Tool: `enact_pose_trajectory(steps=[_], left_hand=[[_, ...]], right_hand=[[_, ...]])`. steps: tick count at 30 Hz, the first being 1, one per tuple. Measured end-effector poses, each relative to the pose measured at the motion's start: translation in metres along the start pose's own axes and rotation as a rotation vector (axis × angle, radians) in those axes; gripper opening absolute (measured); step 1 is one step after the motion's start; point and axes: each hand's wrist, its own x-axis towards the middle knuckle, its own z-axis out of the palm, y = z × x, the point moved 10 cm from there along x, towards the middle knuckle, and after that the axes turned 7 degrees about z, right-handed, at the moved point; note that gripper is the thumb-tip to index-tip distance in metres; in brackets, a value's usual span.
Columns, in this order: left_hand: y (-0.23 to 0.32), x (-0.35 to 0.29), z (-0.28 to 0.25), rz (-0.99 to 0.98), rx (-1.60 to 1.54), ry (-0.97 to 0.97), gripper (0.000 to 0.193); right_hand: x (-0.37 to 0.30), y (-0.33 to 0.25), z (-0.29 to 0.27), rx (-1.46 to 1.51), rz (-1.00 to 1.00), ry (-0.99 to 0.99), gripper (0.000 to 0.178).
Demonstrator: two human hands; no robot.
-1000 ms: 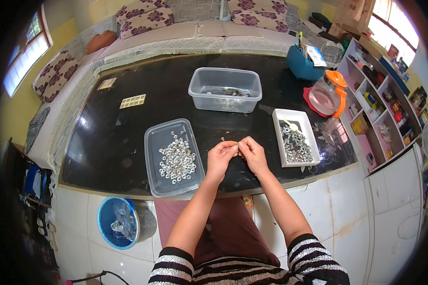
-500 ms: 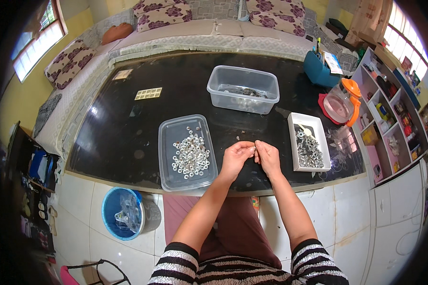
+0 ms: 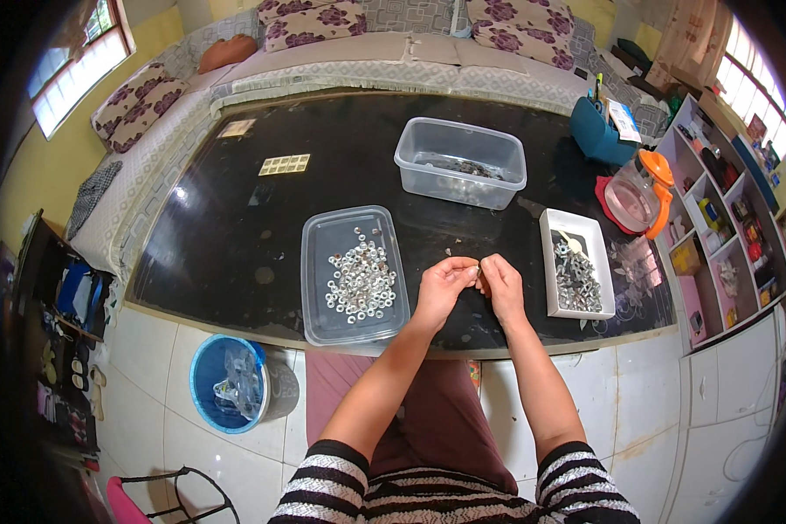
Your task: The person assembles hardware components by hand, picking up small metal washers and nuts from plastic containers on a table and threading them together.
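Note:
Close together over the near part of the black table (image 3: 236,253), my left hand (image 3: 446,284) and my right hand (image 3: 501,286) meet at the fingertips. Both are closed in a pinch around something small, mostly hidden by the fingers. To their left lies a clear plastic lid (image 3: 318,301) with a heap of silvery nuts (image 3: 362,281) on it. On the right, a white box (image 3: 595,306) holds many small grey metal pieces (image 3: 575,278) and a pale spoon (image 3: 573,239). Beyond my hands stands a clear plastic tub (image 3: 459,184) with small dark and metallic pieces in its bottom.
A glass jug (image 3: 630,199) with an orange lid stands on a red mat at the right, near a teal holder (image 3: 599,135). A gold-coloured gridded piece (image 3: 284,164) lies far left. Below the table edge is a blue bin (image 3: 203,384); shelves (image 3: 716,262) flank the right.
The whole view has shifted slightly, so the table's things appear a little further right. My hands stay together in the same pinch, with the fingers slightly moved.

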Motion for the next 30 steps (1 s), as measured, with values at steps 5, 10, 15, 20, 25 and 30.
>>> enact_pose_trajectory(steps=[5, 10, 15, 20, 25, 30], left_hand=[[-0.001, -0.001, 0.004, -0.026, -0.006, -0.029, 0.014], [-0.003, 0.001, -0.005, -0.002, 0.038, 0.023, 0.014], [-0.001, -0.001, 0.002, -0.023, -0.002, -0.015, 0.014], [0.001, -0.001, -0.001, -0.006, 0.043, -0.004, 0.014], [-0.002, 0.000, 0.000, -0.018, 0.021, -0.002, 0.015], [-0.002, -0.001, -0.002, -0.024, 0.027, 0.004, 0.014]], right_hand=[[0.001, 0.006, 0.000, 0.031, 0.017, -0.024, 0.029], [0.001, 0.008, 0.003, 0.067, 0.092, -0.025, 0.029], [0.000, 0.007, 0.006, 0.030, 0.073, -0.083, 0.031], [-0.002, 0.002, 0.003, -0.029, 0.059, -0.030, 0.032], [-0.002, -0.005, -0.001, -0.051, -0.039, 0.030, 0.037], [0.000, 0.007, 0.001, 0.002, 0.058, -0.053, 0.030]])
